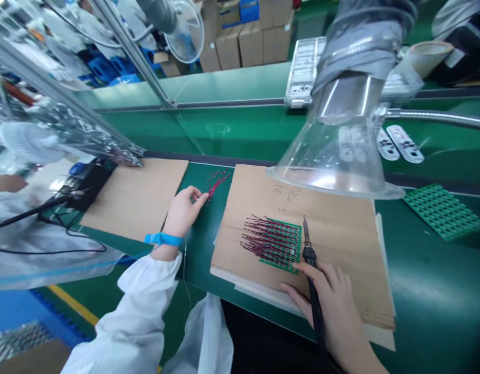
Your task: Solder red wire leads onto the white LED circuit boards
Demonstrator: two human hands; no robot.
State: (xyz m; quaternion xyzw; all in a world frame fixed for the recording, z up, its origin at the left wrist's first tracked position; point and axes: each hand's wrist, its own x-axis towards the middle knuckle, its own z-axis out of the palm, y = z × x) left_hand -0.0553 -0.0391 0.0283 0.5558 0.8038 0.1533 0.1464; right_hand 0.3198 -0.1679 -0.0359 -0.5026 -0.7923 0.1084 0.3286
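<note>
My left hand (185, 210), with a blue strap at the wrist, is closed in a pinch at the near end of a small bundle of dark red wires (217, 183) on the green bench. My right hand (333, 298) holds a soldering iron (309, 254), its tip pointing away from me above the cardboard. The index fingertip of that hand rests at the near right corner of a green circuit board panel (296, 249). Rows of dark red wires (259, 236) stick out leftward from this panel, which lies on a cardboard sheet (341, 249).
A clear fume hood (337, 156) hangs over the cardboard's far side. Another green panel (444, 210) lies to the right. White oval parts (405, 144) sit behind. To the left are a second cardboard sheet (142, 195), a black box (94, 184) and a co-worker's sleeve (49, 254).
</note>
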